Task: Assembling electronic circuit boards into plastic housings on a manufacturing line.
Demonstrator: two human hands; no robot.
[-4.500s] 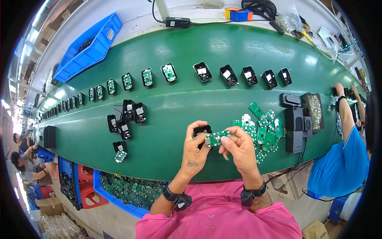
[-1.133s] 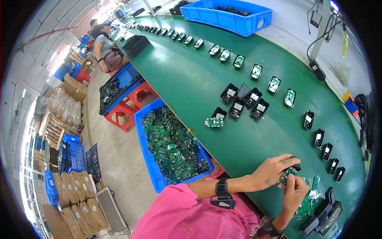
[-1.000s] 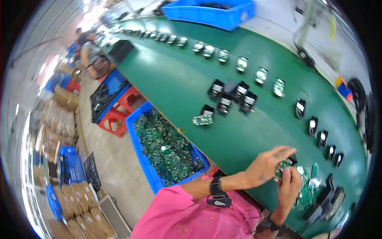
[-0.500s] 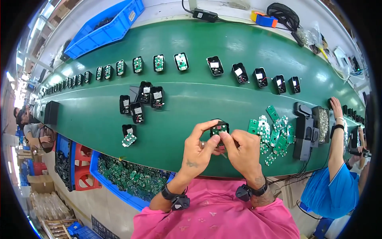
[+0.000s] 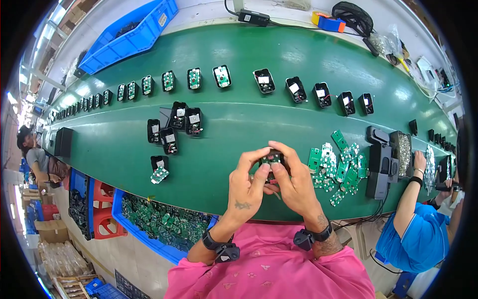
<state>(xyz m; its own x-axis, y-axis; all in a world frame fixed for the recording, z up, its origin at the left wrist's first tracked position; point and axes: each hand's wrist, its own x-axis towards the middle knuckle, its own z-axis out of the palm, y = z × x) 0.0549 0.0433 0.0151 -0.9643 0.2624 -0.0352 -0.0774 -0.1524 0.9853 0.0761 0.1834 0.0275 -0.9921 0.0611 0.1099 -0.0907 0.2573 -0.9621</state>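
Note:
Both my hands hold one small black housing over the near part of the green bench, and a green circuit board (image 5: 271, 158) shows in its opening. My left hand (image 5: 246, 187) wraps the housing's left side, its thumb pressing on the board. On the other side, my right hand (image 5: 295, 183) curls its fingers round the far edge, and its thumb rests on the board beside the left one. The fingers hide most of the housing. To the right lies a loose pile of green boards (image 5: 342, 172). Several open black housings (image 5: 170, 141) with wires stand to the left.
A row of housings (image 5: 194, 78) crosses the bench, some with boards. A blue crate (image 5: 129, 37) sits at the far left, a board-filled blue bin (image 5: 164, 222) below the near edge. Right stand a black device (image 5: 379, 172) and a tray of small parts (image 5: 401, 154). A co-worker (image 5: 416, 229) is beyond.
My right hand has gone from pinching at the board to wrapping round the housing, thumb on the board. The co-worker's hand has drawn back toward the near side, leaving a black housing standing.

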